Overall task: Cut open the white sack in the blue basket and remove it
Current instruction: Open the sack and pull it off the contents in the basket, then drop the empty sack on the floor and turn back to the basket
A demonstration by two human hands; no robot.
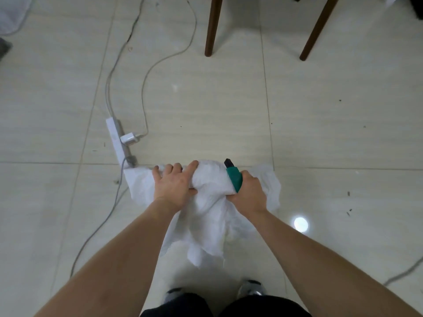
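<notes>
Nearest to the camera are two shoes [251,288] and dark trousers, so the person is standing and looking down at the floor [229,110].

Above the feet hangs the white sack [206,225]. It is limp, and its ragged edges dangle down toward the shoes. Both hands hold it at its top, where it is bunched into a roll. The roll runs from side to side between the two hands, and the loose part hangs down from there.

The left hand [172,185] has its fingers curled over the top of the roll and its thumb under it, so it grips the sack. The right hand [248,193] is closed round a green cutter [234,177] and also pinches some of the sack. The cutter's dark tip points up and away from the person. I cannot see a blade.

No blue basket shows here, so I think the sack is already out of it. The two hands are close together, one at each end of the roll. What is left looks like carrying the sack away or putting it down, and the cutter tip should stay clear of the left fingers.

Just past the hands lies one white power strip [115,143] with one white charger [129,138] plugged in. Thin cables [146,72] run away from it. Farthest off stand two brown chair legs [211,26].

I count one sack, one cutter, two hands.
</notes>
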